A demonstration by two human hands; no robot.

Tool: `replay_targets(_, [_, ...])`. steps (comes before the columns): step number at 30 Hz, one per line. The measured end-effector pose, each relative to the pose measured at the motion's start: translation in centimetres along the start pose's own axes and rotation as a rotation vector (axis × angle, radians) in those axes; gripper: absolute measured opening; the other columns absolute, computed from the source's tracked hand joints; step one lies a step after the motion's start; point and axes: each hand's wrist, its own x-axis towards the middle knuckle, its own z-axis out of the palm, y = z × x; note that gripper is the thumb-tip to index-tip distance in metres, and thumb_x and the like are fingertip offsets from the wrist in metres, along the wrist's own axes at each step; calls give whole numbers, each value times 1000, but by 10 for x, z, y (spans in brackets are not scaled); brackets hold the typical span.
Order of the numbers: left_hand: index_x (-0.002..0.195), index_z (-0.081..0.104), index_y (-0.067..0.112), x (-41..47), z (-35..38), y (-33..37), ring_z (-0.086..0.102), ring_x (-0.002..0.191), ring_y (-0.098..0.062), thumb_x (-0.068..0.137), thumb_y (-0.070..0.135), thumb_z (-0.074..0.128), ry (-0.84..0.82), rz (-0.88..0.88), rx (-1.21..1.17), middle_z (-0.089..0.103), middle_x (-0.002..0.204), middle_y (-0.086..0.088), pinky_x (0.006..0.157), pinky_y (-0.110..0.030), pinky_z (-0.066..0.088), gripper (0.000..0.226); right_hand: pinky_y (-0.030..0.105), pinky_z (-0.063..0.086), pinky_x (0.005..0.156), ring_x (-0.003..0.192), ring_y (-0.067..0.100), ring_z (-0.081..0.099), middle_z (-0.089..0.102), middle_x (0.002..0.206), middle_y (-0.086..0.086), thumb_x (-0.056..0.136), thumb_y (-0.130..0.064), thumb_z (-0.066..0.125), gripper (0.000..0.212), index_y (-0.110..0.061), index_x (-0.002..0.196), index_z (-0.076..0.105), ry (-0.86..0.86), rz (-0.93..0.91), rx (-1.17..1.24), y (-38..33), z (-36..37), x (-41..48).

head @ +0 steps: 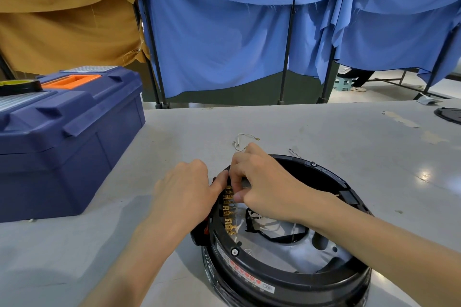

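The left hand (187, 187) is clamped on the left rim of the round black housing (324, 279), its thumb laid over the edge and its fingers curled under. The right hand (259, 182) is brought close beside it, reaching over the same rim, with fingertips pinched at the top of the row of brass terminals (229, 209); exactly which terminal is gripped cannot be made out. The housing is set on the grey table (324, 127). A loose wire (245, 141) is seen just behind the housing, and a blue toolbox (69, 137) well to its left.
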Motion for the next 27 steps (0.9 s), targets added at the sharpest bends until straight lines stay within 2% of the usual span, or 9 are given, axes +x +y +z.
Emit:
replay_targets(2, [54,29,16,-1,0,1,32,45,-17,92,61,43,13,-7,28,34,53,1,43,-29,20,61,33,42,81,89,9,34,54,84,-5,76,-3,70,33,-23,60,50,-16,-1,28,2,-1,0])
replay_targets(5, [54,29,16,-2,-2,3,32,45,-17,92,61,42,8,-30,32,34,54,1,43,-29,21,61,16,35,79,90,4,36,58,91,-9,78,-12,78,28,-27,62,60,-42,-7,76,7,-6,-3])
replay_targets(7, [54,28,16,-3,-3,3,32,45,-17,93,61,42,-7,-39,22,34,54,1,44,-29,22,61,10,32,78,93,0,37,57,96,-14,79,-19,80,21,-29,67,66,-40,-19,73,7,-11,-6])
replay_targets(10, [55,28,16,-4,-3,4,31,46,-16,93,61,41,-17,-48,38,35,55,1,44,-30,22,61,25,35,85,95,9,37,55,98,-11,78,-14,78,12,-21,71,72,-17,-48,-19,2,-8,-7])
replay_targets(13, [56,28,16,-4,-3,6,31,47,-16,94,60,40,-26,-59,46,35,57,0,44,-30,20,59,33,29,82,94,16,34,56,96,-6,71,-4,70,21,-19,62,58,35,-83,-190,-7,-1,-5])
replay_targets(15, [58,29,16,-4,-2,6,31,49,-17,95,59,40,-30,-64,42,36,59,0,45,-30,21,58,33,27,78,93,18,33,55,94,-4,66,0,64,26,-20,60,47,74,-90,-227,-12,3,-5])
replay_targets(22, [59,27,16,-3,-1,5,29,48,-16,96,56,40,-34,-58,9,34,59,0,45,-29,20,57,35,37,78,95,21,35,54,93,1,62,10,58,24,-14,60,52,162,-56,-120,-14,11,-4])
replay_targets(27, [59,29,16,-4,0,6,31,48,-16,96,54,41,-35,-40,13,36,59,1,44,-30,20,55,27,35,69,90,17,33,49,90,-1,62,14,57,33,-15,56,44,159,0,-10,-14,15,-4])
